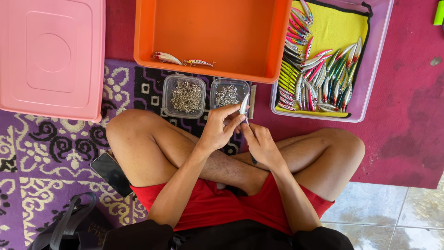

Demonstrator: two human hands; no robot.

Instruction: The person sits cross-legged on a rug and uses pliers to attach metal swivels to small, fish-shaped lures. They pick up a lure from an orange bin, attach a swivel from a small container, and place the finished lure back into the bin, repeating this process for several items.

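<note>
We look down from a head camera at a person sitting cross-legged on a purple patterned mat, knees spread wide, with both hands raised over the crossed shins. Containers line the far edge of the mat and close off the room ahead: a pink bin lid at the far left corner, an orange tray in the middle, and a clear bin at the far right, lined with yellow cloth and packed with many fishing lures. Two finished lures lie along the near wall of the orange tray. Just beyond the knees sit two small clear tubs of metal hooks, side by side and touching; the hands hover just in front of the right-hand tub. A dark phone lies by the left thigh, and a black bag rests at the near left corner. Open room remains only to the right, over the maroon carpet and pale tiles. The left hand pinches a slim silver lure upright, fingers narrowly closed around its lower part. The right hand is curled tightly against the lure's lower end, and a thin dark tool pokes out below its palm; we cannot tell exactly how it is gripped.
</note>
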